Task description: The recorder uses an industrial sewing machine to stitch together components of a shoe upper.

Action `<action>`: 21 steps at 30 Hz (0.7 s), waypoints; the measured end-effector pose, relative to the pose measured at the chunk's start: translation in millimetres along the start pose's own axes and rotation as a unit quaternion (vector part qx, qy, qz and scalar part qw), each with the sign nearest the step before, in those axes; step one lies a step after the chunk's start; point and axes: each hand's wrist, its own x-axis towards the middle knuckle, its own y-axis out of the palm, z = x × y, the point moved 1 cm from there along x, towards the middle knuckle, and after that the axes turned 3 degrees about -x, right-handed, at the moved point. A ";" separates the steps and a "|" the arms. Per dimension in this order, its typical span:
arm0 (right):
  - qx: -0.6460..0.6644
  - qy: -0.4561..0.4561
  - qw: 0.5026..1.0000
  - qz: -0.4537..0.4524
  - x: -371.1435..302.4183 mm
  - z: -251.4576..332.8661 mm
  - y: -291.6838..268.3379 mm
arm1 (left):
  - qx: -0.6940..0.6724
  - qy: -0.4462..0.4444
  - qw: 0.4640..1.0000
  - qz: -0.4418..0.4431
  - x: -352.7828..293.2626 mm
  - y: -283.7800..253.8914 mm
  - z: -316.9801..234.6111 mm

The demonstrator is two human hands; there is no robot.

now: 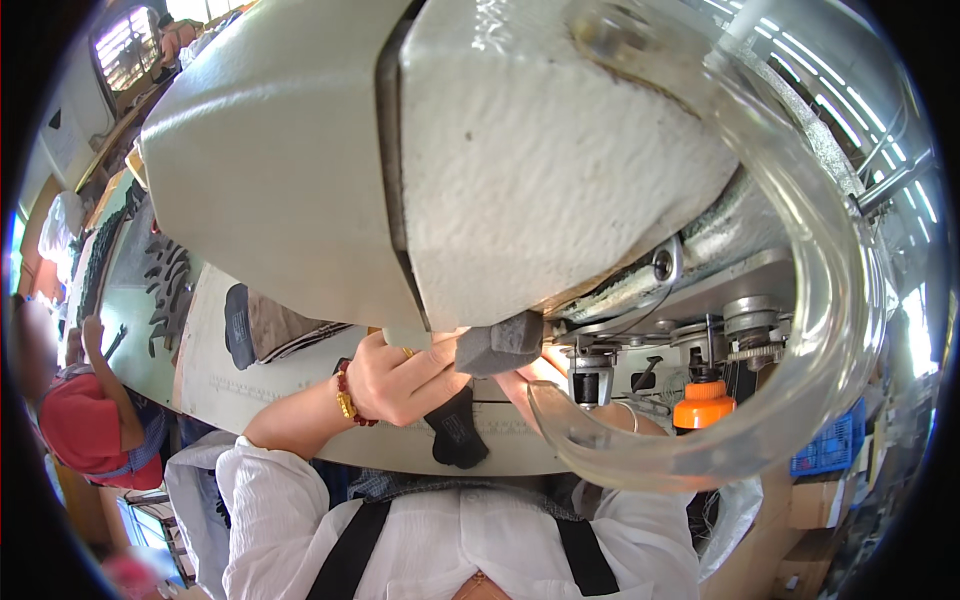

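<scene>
My left hand [400, 380], with a ring and a red-and-gold bracelet, is curled beneath the large white machine head [560, 150]. Its fingertips go out of sight behind a grey faceted block [500, 345], soft-looking, at the machine's lower edge; what they grip is hidden. A dark sock [458, 430] lies on the pale table just under that hand. Past the block, my right hand [530, 390] shows only in part, since the thick clear curved tube [830, 300] and the block cover its fingers. A bangle circles the right wrist.
Folded dark and brown socks [280, 330] lie on the pale table [230, 385] to the left. Farther left, many dark pieces cover a green table [135, 290], where a person in red [95, 420] sits. An orange-capped bottle [703, 403] and blue crate [830, 440] stand right.
</scene>
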 end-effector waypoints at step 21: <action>0.280 0.184 0.942 -0.008 -17.4 -15.9 0.1 | 0.045 -0.028 0.999 0.004 -24.3 18.4 -4.2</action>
